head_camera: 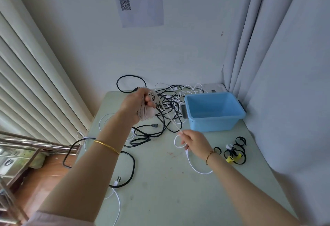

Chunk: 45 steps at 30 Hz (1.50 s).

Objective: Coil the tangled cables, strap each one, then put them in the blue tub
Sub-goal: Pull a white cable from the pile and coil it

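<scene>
Above table (160, 181): mid-coil on white cable (143, 114).
L hand (137, 106) clamped round the wound loops; R hand (194, 142) pinches the taut tail. Tangle (167, 104) lies beside empty blue tub (212, 124). Nxt, prob: wind last bit, grab strap (234, 151) w/ R.

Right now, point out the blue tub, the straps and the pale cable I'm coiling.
blue tub (214, 123): head view, front wall.
straps (229, 159): head view, yellow end in the pile.
pale cable (146, 114): head view, lower end of wound bundle.

Gold bangle (106, 147), braided bracelet (209, 156)
</scene>
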Each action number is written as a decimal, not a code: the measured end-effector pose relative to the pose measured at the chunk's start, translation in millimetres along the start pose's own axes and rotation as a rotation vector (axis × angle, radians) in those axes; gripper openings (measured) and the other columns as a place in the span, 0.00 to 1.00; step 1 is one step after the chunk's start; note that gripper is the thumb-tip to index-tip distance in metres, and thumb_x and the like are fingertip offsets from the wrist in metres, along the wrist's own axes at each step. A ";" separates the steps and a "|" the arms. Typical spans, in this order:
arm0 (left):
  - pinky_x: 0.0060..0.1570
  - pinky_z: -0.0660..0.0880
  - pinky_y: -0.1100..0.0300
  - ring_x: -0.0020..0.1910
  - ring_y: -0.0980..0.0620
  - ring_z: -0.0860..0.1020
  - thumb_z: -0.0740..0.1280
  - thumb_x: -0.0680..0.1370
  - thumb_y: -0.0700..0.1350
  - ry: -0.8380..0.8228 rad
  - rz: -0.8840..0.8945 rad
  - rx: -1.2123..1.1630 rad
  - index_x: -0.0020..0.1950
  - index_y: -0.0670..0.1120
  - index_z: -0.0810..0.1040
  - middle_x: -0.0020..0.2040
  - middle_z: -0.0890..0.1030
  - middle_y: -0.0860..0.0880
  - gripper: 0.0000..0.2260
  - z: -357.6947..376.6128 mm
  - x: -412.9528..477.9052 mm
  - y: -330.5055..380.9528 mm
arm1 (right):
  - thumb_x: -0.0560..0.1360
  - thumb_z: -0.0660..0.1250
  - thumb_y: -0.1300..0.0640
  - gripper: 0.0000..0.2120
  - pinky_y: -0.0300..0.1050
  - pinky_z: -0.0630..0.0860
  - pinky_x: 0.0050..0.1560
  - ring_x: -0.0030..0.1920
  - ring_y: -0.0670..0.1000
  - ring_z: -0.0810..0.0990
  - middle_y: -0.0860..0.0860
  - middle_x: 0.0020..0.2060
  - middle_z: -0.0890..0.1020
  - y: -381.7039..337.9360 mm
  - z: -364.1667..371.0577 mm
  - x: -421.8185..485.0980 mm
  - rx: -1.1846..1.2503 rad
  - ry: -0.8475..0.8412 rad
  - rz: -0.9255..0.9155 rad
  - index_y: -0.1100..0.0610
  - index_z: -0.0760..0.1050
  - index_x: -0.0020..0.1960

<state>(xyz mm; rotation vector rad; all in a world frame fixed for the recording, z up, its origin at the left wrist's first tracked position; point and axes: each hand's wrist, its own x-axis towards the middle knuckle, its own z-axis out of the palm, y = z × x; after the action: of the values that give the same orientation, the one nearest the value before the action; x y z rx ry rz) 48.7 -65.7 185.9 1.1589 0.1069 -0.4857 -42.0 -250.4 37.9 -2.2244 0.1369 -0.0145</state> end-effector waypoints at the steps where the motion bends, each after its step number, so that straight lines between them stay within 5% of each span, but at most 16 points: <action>1: 0.30 0.75 0.63 0.20 0.54 0.67 0.59 0.79 0.39 0.030 0.032 -0.014 0.39 0.43 0.68 0.22 0.68 0.52 0.09 -0.3 1.7 0.8 | 0.80 0.59 0.50 0.14 0.52 0.78 0.40 0.28 0.46 0.77 0.48 0.30 0.78 6.1 4.0 -3.0 -0.017 -0.037 0.006 0.54 0.75 0.40; 8: 0.32 0.70 0.61 0.19 0.54 0.67 0.57 0.78 0.38 0.177 0.144 -0.247 0.32 0.44 0.64 0.21 0.68 0.50 0.14 1.0 4.3 11.8 | 0.81 0.50 0.43 0.14 0.48 0.72 0.47 0.46 0.51 0.72 0.48 0.40 0.70 37.5 11.1 -21.1 -0.378 -0.256 -0.037 0.46 0.73 0.52; 11: 0.33 0.73 0.59 0.19 0.53 0.68 0.60 0.78 0.39 0.193 0.154 -0.075 0.32 0.43 0.67 0.22 0.69 0.50 0.14 2.7 3.4 11.5 | 0.81 0.48 0.46 0.15 0.48 0.70 0.51 0.55 0.56 0.71 0.49 0.50 0.70 38.9 13.7 -21.5 -0.571 -0.269 0.024 0.50 0.69 0.58; 14: 0.34 0.76 0.56 0.21 0.53 0.70 0.62 0.79 0.41 0.112 0.119 0.206 0.35 0.43 0.70 0.22 0.71 0.51 0.12 2.0 1.3 2.4 | 0.74 0.49 0.53 0.18 0.47 0.67 0.50 0.56 0.53 0.68 0.52 0.60 0.71 16.7 7.6 -11.6 -0.324 -0.015 0.040 0.56 0.66 0.60; 17: 0.34 0.75 0.55 0.22 0.51 0.71 0.63 0.79 0.43 0.062 0.108 0.396 0.35 0.43 0.69 0.23 0.72 0.50 0.12 0.2 2.0 -4.1 | 0.72 0.52 0.59 0.24 0.40 0.61 0.63 0.62 0.46 0.66 0.50 0.64 0.71 -20.2 -10.8 -2.8 0.095 0.220 -0.044 0.60 0.68 0.67; 20: 0.36 0.77 0.55 0.23 0.50 0.73 0.63 0.79 0.44 0.026 0.121 0.610 0.33 0.43 0.70 0.24 0.73 0.48 0.15 1.4 -3.8 -7.8 | 0.77 0.55 0.63 0.21 0.35 0.62 0.66 0.66 0.44 0.68 0.47 0.64 0.71 -61.2 -27.3 0.3 0.479 0.263 -0.098 0.58 0.67 0.70; 22: 0.37 0.78 0.55 0.22 0.50 0.72 0.63 0.80 0.44 -0.043 0.081 0.636 0.32 0.43 0.70 0.24 0.72 0.48 0.17 4.7 -10.5 -9.4 | 0.80 0.57 0.62 0.21 0.38 0.61 0.68 0.68 0.43 0.66 0.46 0.67 0.70 -77.2 -29.3 5.3 0.456 0.215 -0.142 0.57 0.63 0.72; 24: 0.39 0.78 0.54 0.22 0.51 0.70 0.62 0.80 0.44 -0.116 0.020 0.598 0.31 0.43 0.69 0.24 0.71 0.48 0.17 7.9 -14.8 -10.0 | 0.81 0.57 0.57 0.20 0.41 0.63 0.68 0.66 0.44 0.68 0.47 0.65 0.71 -84.0 -27.4 10.4 0.253 0.159 -0.195 0.57 0.64 0.72; 26: 0.39 0.78 0.55 0.21 0.51 0.70 0.60 0.81 0.45 -0.183 -0.044 0.581 0.32 0.43 0.68 0.23 0.70 0.48 0.17 9.3 -16.7 -10.4 | 0.82 0.55 0.56 0.13 0.47 0.73 0.56 0.52 0.50 0.77 0.54 0.53 0.79 -87.3 -25.2 12.2 0.122 0.159 -0.241 0.60 0.72 0.61; 28: 0.36 0.77 0.57 0.21 0.52 0.68 0.59 0.81 0.45 -0.242 -0.138 0.483 0.34 0.43 0.68 0.23 0.69 0.49 0.16 9.2 -17.7 -10.5 | 0.82 0.54 0.58 0.13 0.45 0.73 0.41 0.37 0.51 0.76 0.56 0.37 0.77 -88.6 -22.7 11.2 0.175 0.173 -0.231 0.63 0.74 0.49; 30: 0.33 0.75 0.62 0.21 0.55 0.68 0.59 0.81 0.46 -0.278 -0.268 0.300 0.34 0.45 0.68 0.22 0.67 0.52 0.15 9.5 -17.9 -10.2 | 0.82 0.53 0.59 0.14 0.39 0.72 0.37 0.32 0.50 0.75 0.54 0.32 0.74 -91.0 -21.5 9.5 0.266 0.181 -0.185 0.66 0.74 0.48; 33: 0.34 0.72 0.67 0.19 0.59 0.69 0.59 0.78 0.45 -0.277 -0.359 0.037 0.26 0.47 0.70 0.20 0.68 0.55 0.19 10.9 -15.6 -11.6 | 0.82 0.53 0.58 0.14 0.48 0.75 0.35 0.25 0.44 0.71 0.51 0.27 0.71 -91.9 -18.0 8.5 0.294 0.165 -0.158 0.65 0.72 0.45; 36: 0.34 0.74 0.68 0.21 0.59 0.72 0.62 0.74 0.46 -0.293 -0.322 -0.287 0.24 0.47 0.72 0.21 0.71 0.55 0.17 10.5 -12.5 -8.3 | 0.83 0.53 0.55 0.14 0.53 0.76 0.33 0.21 0.42 0.67 0.49 0.25 0.68 -91.3 -14.6 0.9 0.302 0.026 -0.113 0.62 0.73 0.48; 39: 0.35 0.78 0.64 0.27 0.56 0.76 0.59 0.80 0.47 -0.287 -0.213 -0.545 0.31 0.44 0.74 0.28 0.76 0.52 0.18 11.5 -6.6 -4.5 | 0.82 0.53 0.56 0.13 0.41 0.73 0.27 0.22 0.41 0.66 0.49 0.27 0.68 -94.1 -15.4 -9.2 0.290 -0.137 -0.076 0.58 0.74 0.60; 45: 0.37 0.79 0.60 0.33 0.53 0.79 0.54 0.83 0.42 -0.101 0.108 -0.235 0.51 0.39 0.70 0.38 0.83 0.47 0.08 13.4 3.2 -9.5 | 0.80 0.56 0.60 0.13 0.42 0.75 0.29 0.22 0.46 0.70 0.51 0.29 0.73 -108.1 -22.2 -20.8 0.144 -0.386 -0.089 0.56 0.72 0.62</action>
<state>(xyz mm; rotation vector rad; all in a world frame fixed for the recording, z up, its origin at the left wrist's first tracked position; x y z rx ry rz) 45.3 -81.7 182.2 0.9038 0.0135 -0.4231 -53.8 -200.3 137.8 -2.0465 -0.1705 0.3440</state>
